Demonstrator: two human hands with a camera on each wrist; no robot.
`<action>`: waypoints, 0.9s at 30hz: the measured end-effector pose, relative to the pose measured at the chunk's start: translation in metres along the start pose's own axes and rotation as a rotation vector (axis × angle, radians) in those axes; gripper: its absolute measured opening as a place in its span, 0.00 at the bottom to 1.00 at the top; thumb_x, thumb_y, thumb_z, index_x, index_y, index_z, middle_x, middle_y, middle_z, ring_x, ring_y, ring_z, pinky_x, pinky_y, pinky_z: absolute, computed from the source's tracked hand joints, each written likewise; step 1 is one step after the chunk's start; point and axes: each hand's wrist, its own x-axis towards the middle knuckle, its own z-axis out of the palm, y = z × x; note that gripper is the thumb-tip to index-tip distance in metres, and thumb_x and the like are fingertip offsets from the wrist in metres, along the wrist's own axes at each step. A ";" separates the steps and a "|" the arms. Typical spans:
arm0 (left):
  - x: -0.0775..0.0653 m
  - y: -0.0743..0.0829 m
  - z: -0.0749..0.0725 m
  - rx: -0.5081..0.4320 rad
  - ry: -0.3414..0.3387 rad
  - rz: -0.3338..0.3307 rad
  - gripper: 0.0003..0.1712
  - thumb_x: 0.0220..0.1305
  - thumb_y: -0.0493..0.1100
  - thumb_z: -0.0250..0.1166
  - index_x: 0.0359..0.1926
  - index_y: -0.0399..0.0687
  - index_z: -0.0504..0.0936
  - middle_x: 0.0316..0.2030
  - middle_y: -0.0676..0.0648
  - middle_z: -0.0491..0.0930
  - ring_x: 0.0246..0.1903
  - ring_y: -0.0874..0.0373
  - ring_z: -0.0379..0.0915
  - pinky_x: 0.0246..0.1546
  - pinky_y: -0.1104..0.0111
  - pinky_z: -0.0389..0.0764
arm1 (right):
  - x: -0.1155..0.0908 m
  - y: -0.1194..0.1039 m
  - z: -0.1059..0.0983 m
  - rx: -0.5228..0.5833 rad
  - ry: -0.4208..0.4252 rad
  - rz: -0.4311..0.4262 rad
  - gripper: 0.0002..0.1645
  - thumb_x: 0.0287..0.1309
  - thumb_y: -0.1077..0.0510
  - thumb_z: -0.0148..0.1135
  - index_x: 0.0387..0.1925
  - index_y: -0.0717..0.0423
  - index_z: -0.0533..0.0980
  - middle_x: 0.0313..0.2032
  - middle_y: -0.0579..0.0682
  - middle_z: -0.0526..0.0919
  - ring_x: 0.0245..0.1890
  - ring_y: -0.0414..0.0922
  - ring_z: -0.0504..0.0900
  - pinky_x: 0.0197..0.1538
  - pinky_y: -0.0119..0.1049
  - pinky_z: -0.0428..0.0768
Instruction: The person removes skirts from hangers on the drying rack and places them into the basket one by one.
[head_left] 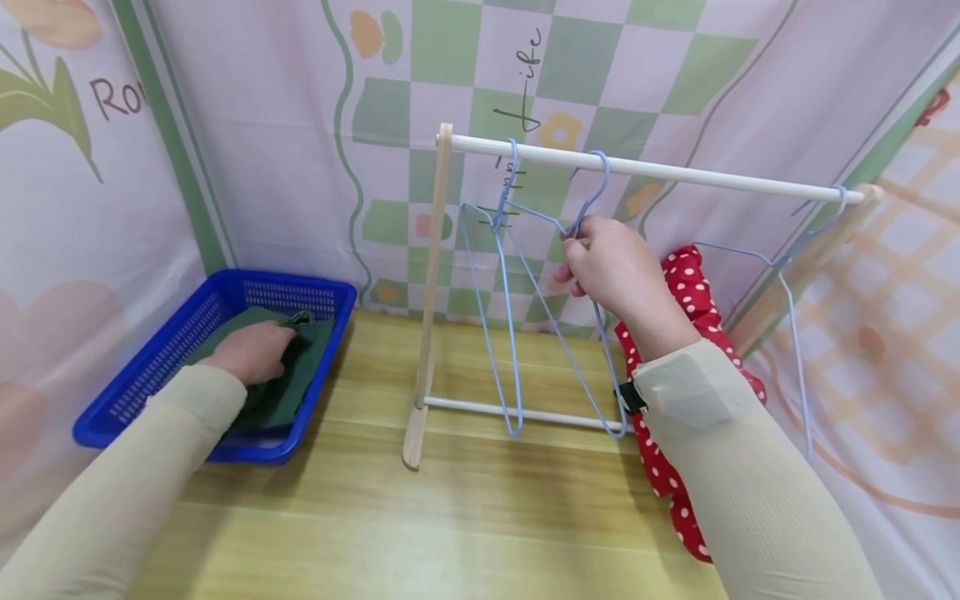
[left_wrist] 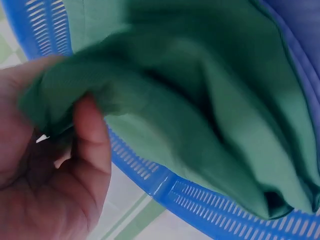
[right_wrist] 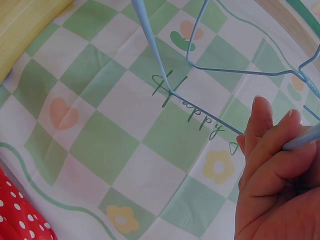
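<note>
In the head view my left hand (head_left: 253,350) reaches into a blue plastic basket (head_left: 341,312) and pinches a dark green cloth (head_left: 300,387). The left wrist view shows the thumb and fingers gripping a bunched fold of that green cloth (left_wrist: 165,107), part of it still lying in the basket. My right hand (head_left: 617,265) holds a light blue wire hanger (head_left: 597,179) at its neck, below the hook, which sits over the white rail (head_left: 675,173). In the right wrist view the fingers (right_wrist: 272,165) curl around the hanger's wire.
Left of the held hanger, another blue hanger (head_left: 504,250) hangs on the same rail. A third hanger (head_left: 793,317) hangs at the right end, beside red polka-dot fabric (head_left: 686,283). The wooden rack post (head_left: 431,283) stands on the wood-look tabletop (head_left: 360,517), between basket and hangers.
</note>
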 end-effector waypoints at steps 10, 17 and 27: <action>0.003 0.003 0.001 -0.047 -0.027 0.064 0.25 0.57 0.32 0.72 0.55 0.27 0.81 0.47 0.30 0.85 0.50 0.32 0.81 0.54 0.41 0.81 | 0.000 0.001 -0.001 0.007 0.000 0.004 0.21 0.80 0.51 0.45 0.58 0.57 0.76 0.37 0.51 0.91 0.28 0.45 0.83 0.41 0.45 0.71; 0.002 0.005 0.000 -0.099 -0.075 0.068 0.31 0.60 0.33 0.72 0.63 0.25 0.77 0.58 0.26 0.80 0.59 0.29 0.76 0.59 0.41 0.79 | 0.000 0.001 0.000 0.019 -0.002 0.009 0.20 0.80 0.50 0.45 0.59 0.57 0.76 0.38 0.51 0.90 0.27 0.45 0.83 0.40 0.45 0.71; 0.002 0.010 0.003 -0.149 -0.081 0.094 0.25 0.59 0.31 0.72 0.59 0.33 0.82 0.57 0.30 0.82 0.60 0.29 0.76 0.61 0.40 0.77 | 0.000 -0.001 0.000 0.014 0.001 0.006 0.20 0.80 0.50 0.46 0.59 0.57 0.76 0.37 0.51 0.90 0.28 0.45 0.83 0.38 0.44 0.72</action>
